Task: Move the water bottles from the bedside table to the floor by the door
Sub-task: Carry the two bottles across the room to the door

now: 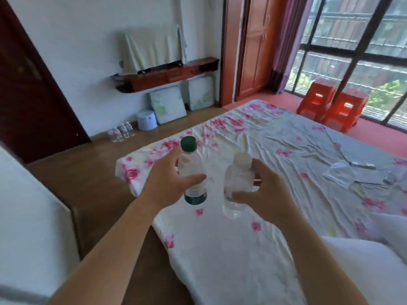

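While carrying both at once toward the door (33, 95), keep each bottle upright and gripped at mid-body. Left hand (167, 183): fingers curled round the green-capped bottle (189, 164), thumb across its front. Right hand (264, 194): fingers and thumb clamped on the white-capped bottle (237, 183). Both held in the air over the bed (275, 146), near its left edge, close together but apart. Best to walk round the bed's far left corner, then set down on the floor (99, 183) just beside the cluster of bottles (121, 132) standing along the wall right of the door, lowering gently so as not to topple those. Green label band low on the green-capped bottle, print too blurred to read; no label made out on the other.
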A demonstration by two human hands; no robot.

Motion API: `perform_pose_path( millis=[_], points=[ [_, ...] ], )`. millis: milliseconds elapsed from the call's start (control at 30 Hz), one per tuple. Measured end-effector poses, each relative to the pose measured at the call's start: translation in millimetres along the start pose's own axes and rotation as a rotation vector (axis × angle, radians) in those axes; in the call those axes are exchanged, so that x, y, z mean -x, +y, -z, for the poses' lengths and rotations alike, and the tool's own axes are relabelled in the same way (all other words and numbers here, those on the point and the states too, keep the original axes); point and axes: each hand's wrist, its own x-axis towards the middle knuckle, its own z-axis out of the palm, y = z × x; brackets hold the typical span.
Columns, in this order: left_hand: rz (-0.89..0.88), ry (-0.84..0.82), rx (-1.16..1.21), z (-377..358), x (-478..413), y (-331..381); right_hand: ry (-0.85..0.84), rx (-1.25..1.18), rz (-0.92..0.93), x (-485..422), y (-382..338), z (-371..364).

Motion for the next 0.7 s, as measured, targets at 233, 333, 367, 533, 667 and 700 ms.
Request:
perform_pose_path(
  millis=[233,333,367,533,667,700],
  points=[
    [0.169,0.251,-0.059,87,39,-62,-0.265,-0.054,0.105,-47,-55,-99],
    [0.217,0.334,-0.073,127,51,-95,-0.351,-0.033,0.152,-63,-80,-150],
    [0.231,0.353,-0.080,140,53,-106,-0.370,-0.037,0.166,-69,-88,-168],
    [0.278,0.428,-0.115,204,53,-161,-0.426,-0.050,0.207,-96,-126,-251],
    [0.299,0.463,-0.118,243,41,-199,-0.438,-0.067,0.254,-118,-150,-301],
    [0.303,0.466,-0.119,251,36,-207,-0.449,-0.070,0.253,-125,-155,-310]
  ],
)
